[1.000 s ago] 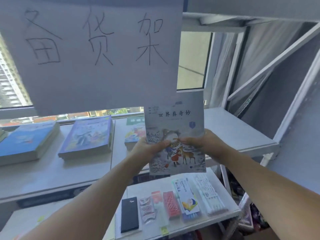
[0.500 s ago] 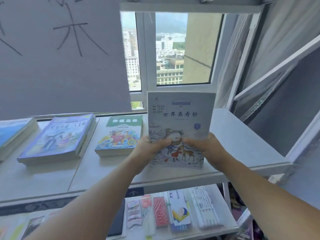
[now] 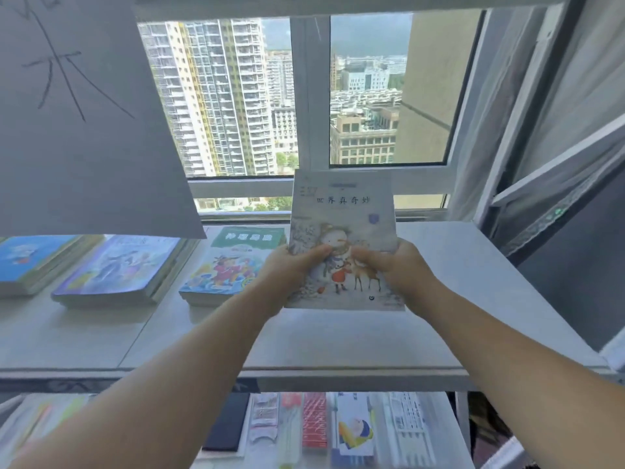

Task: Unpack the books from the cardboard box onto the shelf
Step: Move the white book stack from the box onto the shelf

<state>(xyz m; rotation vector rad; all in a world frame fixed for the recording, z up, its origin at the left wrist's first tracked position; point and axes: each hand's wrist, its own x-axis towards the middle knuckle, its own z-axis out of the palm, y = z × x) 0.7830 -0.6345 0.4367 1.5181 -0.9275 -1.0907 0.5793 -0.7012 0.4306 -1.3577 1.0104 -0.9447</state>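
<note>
I hold a pale picture book point(image 3: 343, 214) with a snowman and deer on its cover, tilted up above the right part of the white shelf point(image 3: 338, 343). My left hand point(image 3: 291, 269) grips its lower left edge, thumb on the cover. My right hand point(image 3: 395, 269) grips its lower right edge the same way. To the left on the shelf lie a green-topped stack of books point(image 3: 230, 265), a purple-blue stack point(image 3: 118, 269) and a blue stack point(image 3: 30, 258). The cardboard box is out of view.
A large paper sign point(image 3: 84, 113) with handwritten strokes hangs at the upper left. Behind the shelf is a window point(image 3: 304, 96). A lower shelf point(image 3: 449, 431) carries stationery packs point(image 3: 314, 421). A slanted white frame bar point(image 3: 558, 164) and dark panel stand at the right.
The view has risen and shifted right. The book in both hands has moved up and forward, now over the upper shelf's right part beside the green-topped stack.
</note>
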